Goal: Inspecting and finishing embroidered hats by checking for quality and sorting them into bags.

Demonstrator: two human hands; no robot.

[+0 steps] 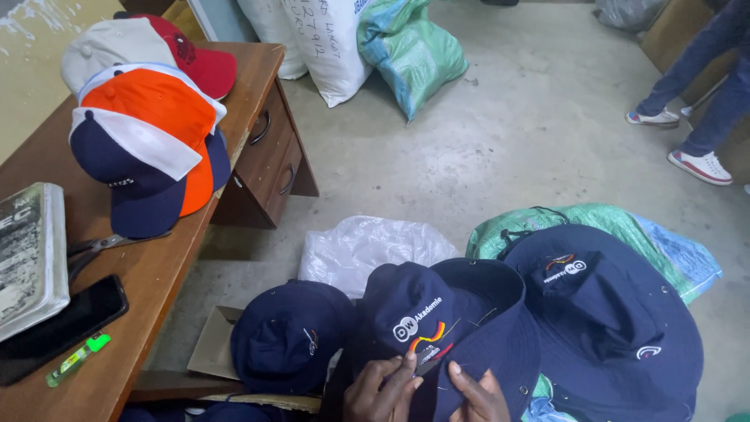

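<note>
Two hands at a navy cloth bucket hat (461,328), bottom centre of the frame.

The left hand (383,391) pinches a small dark blade (426,355) against the embroidered logo; the right hand (478,395) presses flat on the brim — best kept taut, I judge — with another navy hat (617,312) to the right.

Two bare hands, left hand (383,391), right hand (478,397), no gloves, no rings, no sleeves visible
</note>
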